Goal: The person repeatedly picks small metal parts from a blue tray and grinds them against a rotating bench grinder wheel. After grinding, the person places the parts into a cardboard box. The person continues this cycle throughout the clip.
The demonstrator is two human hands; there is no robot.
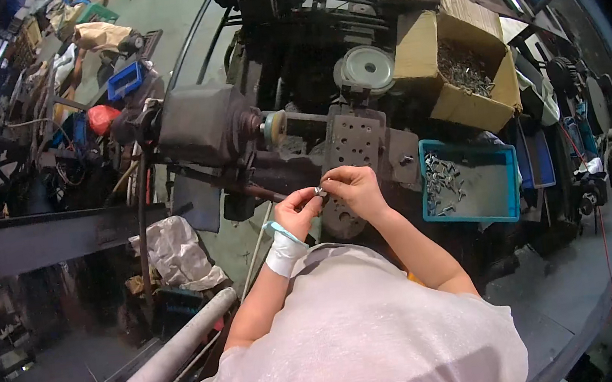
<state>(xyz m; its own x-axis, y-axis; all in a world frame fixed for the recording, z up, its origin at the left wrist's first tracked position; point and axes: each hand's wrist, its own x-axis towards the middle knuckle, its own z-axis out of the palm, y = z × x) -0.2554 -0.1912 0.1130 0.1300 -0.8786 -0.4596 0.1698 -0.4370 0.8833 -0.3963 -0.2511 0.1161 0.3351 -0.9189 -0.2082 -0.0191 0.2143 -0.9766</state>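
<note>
While I am watching from a distance through the head view, I am finding the small shiny metal piece (319, 192) directly between the two hands, so neither one is standing clearly nearer. The left hand (296, 213) is pinching it between thumb and forefinger from the left, and the right hand (356, 190) is meeting it from the right, fingers drawn together; I am not able to tell whether the right is gripping or only touching. The piece is showing too small for me to be reading its long axis. In my view it is lining up with the left edge of the perforated plate (351, 140), with the round wheel (275, 129) standing beyond it and to the left. Well apart to the right, the teal bin (475, 218) is holding loose metal parts (441, 182).
</note>
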